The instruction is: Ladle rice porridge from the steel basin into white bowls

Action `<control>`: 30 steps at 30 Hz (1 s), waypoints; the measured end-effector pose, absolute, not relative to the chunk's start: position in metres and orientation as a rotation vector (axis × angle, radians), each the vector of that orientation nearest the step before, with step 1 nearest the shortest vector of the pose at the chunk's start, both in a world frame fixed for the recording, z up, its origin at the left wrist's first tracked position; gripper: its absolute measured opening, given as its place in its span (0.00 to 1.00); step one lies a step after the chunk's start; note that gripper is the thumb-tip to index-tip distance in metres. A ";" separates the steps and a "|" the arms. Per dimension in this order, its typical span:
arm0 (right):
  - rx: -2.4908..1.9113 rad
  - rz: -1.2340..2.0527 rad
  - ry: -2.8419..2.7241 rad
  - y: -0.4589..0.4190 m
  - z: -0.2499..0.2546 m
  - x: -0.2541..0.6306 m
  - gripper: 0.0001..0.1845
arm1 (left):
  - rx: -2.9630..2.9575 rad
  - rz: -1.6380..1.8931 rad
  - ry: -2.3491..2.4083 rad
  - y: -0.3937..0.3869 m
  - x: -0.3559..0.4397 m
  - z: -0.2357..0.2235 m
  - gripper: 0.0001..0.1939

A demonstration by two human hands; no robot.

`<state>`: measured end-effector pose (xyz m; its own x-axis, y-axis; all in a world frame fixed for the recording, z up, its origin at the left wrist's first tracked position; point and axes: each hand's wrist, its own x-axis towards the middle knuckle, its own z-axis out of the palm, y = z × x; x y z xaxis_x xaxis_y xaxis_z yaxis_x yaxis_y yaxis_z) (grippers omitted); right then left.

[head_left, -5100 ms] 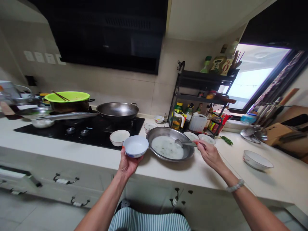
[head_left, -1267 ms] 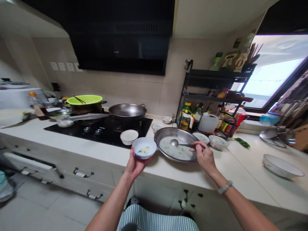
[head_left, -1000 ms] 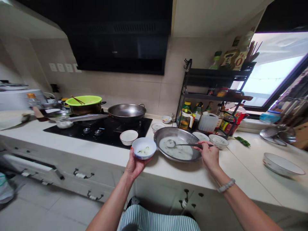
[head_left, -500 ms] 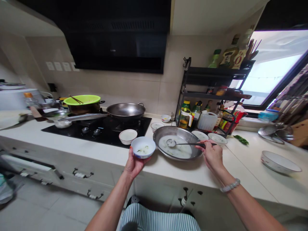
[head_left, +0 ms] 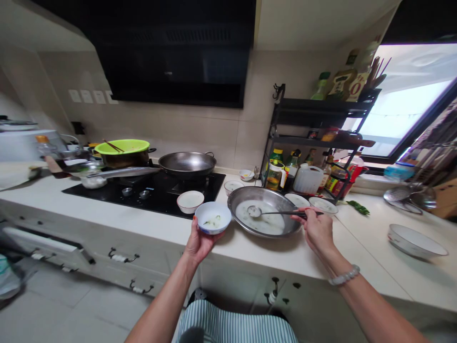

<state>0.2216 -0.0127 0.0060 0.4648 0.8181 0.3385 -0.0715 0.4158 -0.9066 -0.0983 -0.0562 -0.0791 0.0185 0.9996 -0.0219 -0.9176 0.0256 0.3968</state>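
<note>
My left hand (head_left: 199, 244) is closed round a small white bowl (head_left: 218, 228) with blue on its outside, which holds a little pale food with green bits. The bowl is held near the left rim of a wide metal basin (head_left: 238, 226). Milky liquid with green flecks (head_left: 264, 224) fills the basin's lower part. My right hand (head_left: 317, 229) grips the dark handle of a ladle (head_left: 254, 211) over the basin's right rim. The ladle's round head rests in or at the surface of the liquid; I cannot tell how deep.
A filled bowl (head_left: 190, 202) stands by the stove's front corner; several others surround the basin. A wok (head_left: 187, 164) and a green colander (head_left: 134, 145) on a pot sit on the stove (head_left: 157, 197). Behind is a black condiment rack (head_left: 323, 141). A large white bowl (head_left: 416, 242) stands right.
Almost nothing differs. Both hands, the small bowl and the ladle keep nearly the same places, with only a slight shift of the right hand.
</note>
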 end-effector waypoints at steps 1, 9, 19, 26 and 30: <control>-0.980 0.671 -0.918 -0.013 0.007 0.221 0.05 | 0.307 1.528 0.339 -0.056 -0.098 -0.079 0.34; -0.934 0.710 -0.910 -0.017 0.021 0.217 0.05 | 0.317 1.544 0.389 -0.058 -0.096 -0.074 0.36; -0.844 0.738 -0.976 -0.027 0.056 0.190 0.08 | 0.342 1.504 0.310 -0.055 -0.100 -0.081 0.37; -0.846 0.714 -1.210 -0.049 0.055 0.150 0.10 | 0.327 1.510 0.311 -0.055 -0.099 -0.082 0.36; -0.775 0.490 -1.592 -0.072 0.042 0.140 0.10 | 0.311 1.514 0.323 -0.056 -0.097 -0.078 0.36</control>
<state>0.1403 -0.0718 0.0416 -0.0382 0.7190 0.6940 0.2042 0.6854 -0.6989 -0.0973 -0.0560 -0.0780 0.0308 0.9994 -0.0147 -0.9182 0.0341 0.3947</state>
